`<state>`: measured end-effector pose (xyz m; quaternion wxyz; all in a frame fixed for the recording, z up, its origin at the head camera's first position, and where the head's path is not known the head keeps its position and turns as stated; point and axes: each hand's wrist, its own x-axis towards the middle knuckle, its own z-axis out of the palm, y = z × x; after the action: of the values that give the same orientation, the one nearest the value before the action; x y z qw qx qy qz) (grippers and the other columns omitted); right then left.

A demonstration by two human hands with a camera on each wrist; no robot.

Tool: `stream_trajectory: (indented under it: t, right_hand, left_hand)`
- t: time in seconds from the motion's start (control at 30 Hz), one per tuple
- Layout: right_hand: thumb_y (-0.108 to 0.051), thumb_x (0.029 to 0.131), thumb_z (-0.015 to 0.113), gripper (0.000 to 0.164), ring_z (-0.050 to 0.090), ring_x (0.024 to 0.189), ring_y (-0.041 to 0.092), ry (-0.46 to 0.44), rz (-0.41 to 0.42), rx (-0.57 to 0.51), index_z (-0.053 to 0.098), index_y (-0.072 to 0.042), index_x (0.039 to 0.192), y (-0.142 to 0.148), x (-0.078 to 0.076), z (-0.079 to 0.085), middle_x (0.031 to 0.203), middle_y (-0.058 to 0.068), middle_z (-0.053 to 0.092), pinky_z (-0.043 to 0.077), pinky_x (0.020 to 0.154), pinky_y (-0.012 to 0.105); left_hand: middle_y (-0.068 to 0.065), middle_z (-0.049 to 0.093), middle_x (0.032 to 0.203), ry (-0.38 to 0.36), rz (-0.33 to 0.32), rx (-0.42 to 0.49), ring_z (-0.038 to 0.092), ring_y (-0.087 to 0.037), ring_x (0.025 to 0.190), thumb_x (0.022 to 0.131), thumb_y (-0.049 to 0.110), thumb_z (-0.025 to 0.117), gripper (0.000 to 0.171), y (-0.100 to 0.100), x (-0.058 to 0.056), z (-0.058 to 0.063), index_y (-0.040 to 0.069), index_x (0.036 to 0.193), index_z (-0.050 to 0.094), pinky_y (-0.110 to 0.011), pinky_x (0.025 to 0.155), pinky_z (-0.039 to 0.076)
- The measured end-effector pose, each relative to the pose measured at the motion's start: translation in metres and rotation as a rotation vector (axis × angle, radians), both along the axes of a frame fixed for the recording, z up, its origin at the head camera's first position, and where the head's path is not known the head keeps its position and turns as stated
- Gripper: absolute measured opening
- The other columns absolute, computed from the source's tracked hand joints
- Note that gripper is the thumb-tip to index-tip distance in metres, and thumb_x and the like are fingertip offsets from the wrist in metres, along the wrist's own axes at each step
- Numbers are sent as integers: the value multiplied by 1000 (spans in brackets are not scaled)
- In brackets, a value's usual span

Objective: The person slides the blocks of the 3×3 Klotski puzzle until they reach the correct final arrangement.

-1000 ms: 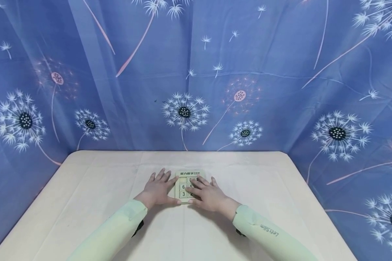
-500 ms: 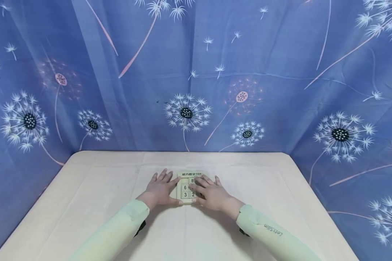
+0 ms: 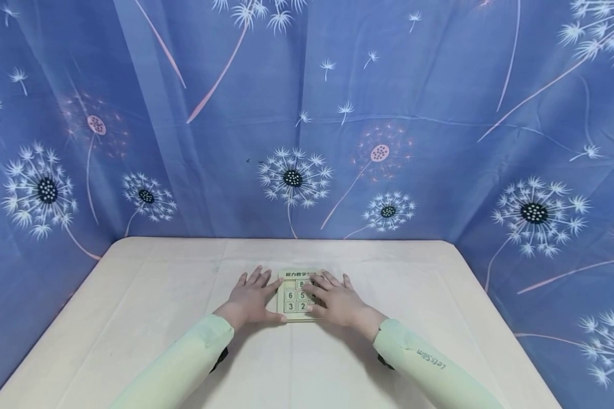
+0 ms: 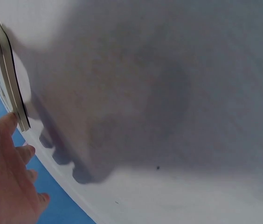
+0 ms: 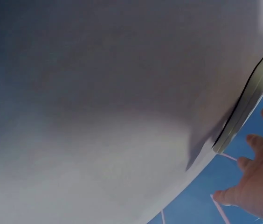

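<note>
A pale green number board [image 3: 299, 317] lies flat on the cream-coloured table [image 3: 158, 272], between the person's two hands. Along its far strip, large dark Chinese characters read 磁力数字; the smaller ones to their right are too small to make out. Square tiles [image 3: 302, 295] show 8 in the far row, 6 and 5 in the middle, 3 and 2 in the near row. The far-left cell is open, and the right column is partly covered by fingers, its digits hard to read.

The left hand [image 3: 251, 298] is spread, thumb and forefinger touching the board's left edge. The right hand [image 3: 340, 304] is also spread, fingers reaching over the right side; whether the fingertips press the tiles I cannot tell. The right sleeve [image 3: 406, 352] carries upside-down print that seems to read "LetsSlim".

The board sits well apart from the table's left and right edges, with wide room either side beyond the hands. The far edge is nearer, where a blue dandelion-print curtain [image 3: 225, 187] hangs.
</note>
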<state>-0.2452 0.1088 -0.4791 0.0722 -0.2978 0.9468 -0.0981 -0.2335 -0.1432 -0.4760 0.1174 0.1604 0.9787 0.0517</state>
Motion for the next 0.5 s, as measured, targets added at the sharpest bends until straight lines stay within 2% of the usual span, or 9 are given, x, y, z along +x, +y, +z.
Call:
stream_trajectory:
  t: [0.5]
  right_hand:
    - [-57, 103, 49, 60, 21, 160, 38, -26, -21, 7, 44, -30, 156, 5, -4, -1, 170, 5, 30, 14, 123, 76]
  left_hand:
    - [-15, 27, 170, 1, 1, 33, 15, -39, 161, 81, 75, 68, 101, -1, 0, -3, 25, 161, 34, -62, 130, 16]
